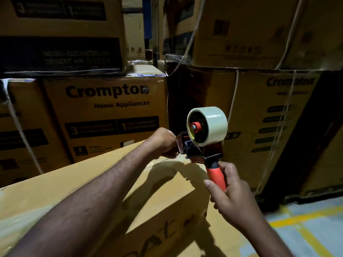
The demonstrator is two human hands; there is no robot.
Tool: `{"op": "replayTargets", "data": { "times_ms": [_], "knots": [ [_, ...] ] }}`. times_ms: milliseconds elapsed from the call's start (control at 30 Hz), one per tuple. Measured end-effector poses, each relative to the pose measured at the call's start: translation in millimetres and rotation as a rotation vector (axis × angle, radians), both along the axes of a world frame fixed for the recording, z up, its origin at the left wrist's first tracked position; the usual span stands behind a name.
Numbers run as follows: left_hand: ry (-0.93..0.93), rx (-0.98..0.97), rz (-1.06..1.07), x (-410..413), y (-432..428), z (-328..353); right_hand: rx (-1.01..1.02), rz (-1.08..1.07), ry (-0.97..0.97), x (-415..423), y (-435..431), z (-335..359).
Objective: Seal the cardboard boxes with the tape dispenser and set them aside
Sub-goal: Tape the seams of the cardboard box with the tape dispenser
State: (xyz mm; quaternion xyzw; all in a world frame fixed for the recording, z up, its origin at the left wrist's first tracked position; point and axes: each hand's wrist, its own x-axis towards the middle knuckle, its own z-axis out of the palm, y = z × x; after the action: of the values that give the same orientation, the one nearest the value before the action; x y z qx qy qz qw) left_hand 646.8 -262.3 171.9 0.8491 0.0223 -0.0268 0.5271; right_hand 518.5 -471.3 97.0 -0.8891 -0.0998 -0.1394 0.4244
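Note:
A large plain cardboard box [78, 184] fills the lower left, its top facing me, with a clear strip of tape [20, 221] shining along it. Over the box's far right corner I hold a tape dispenser [199, 143] with a pale tape roll [213, 123]. My right hand [232, 197] grips its red handle [217, 177]. At the dispenser's front end my left hand [164, 142] has its fingers curled, pinching what seems to be the tape end; the tape itself is hard to make out.
Stacked printed appliance cartons [107, 115] form a wall behind the box, and more strapped cartons [269, 112] rise at the right. A dark gap [178, 108] runs between the stacks. Grey floor with yellow lines [306, 225] shows at the lower right.

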Motion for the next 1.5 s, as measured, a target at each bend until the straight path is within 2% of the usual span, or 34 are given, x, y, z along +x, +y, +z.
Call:
{"op": "replayTargets", "data": {
  "times_ms": [133,400,567,967,1233,1400,1500],
  "knots": [
    [-0.113,0.161,0.194,43,10,-10,-0.023,0.08,0.064,30,-15,0],
    [-0.055,0.169,0.223,109,18,-11,-0.075,0.065,0.11,82,-6,3],
    [-0.086,0.354,0.284,149,31,-20,-0.104,0.04,0.148,115,8,10],
    [-0.024,0.46,0.315,192,55,-54,-0.163,0.028,0.165,142,26,8],
    [0.061,0.467,0.322,199,58,-70,-0.22,0.029,0.168,148,33,11],
    [0.198,0.353,0.286,199,61,-71,-0.261,0.035,0.197,147,30,10],
    [0.191,0.38,0.286,196,55,-70,-0.276,0.025,0.2,146,30,10]
  ]
}}
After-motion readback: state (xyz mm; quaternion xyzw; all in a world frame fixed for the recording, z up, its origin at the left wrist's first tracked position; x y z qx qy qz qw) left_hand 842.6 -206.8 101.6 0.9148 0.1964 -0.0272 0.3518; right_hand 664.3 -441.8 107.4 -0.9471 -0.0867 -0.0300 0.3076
